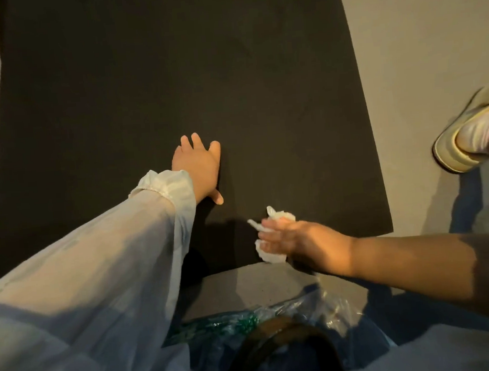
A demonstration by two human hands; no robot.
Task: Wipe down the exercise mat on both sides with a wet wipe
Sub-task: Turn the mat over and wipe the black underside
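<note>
A black exercise mat (170,74) lies flat on the pale floor and runs away from me. My left hand (199,165) rests palm down on the mat with fingers spread, near its middle close to the near end. My right hand (288,237) grips a crumpled white wet wipe (272,253) just above the mat's near edge, to the right of the left hand. Bits of the wipe stick out above and below the fingers.
A foot in a pale shoe and pink sock (467,135) rests on the floor to the right of the mat. A clear plastic packet with green print (248,322) lies in my lap. Grey floor (430,39) borders the mat on both sides.
</note>
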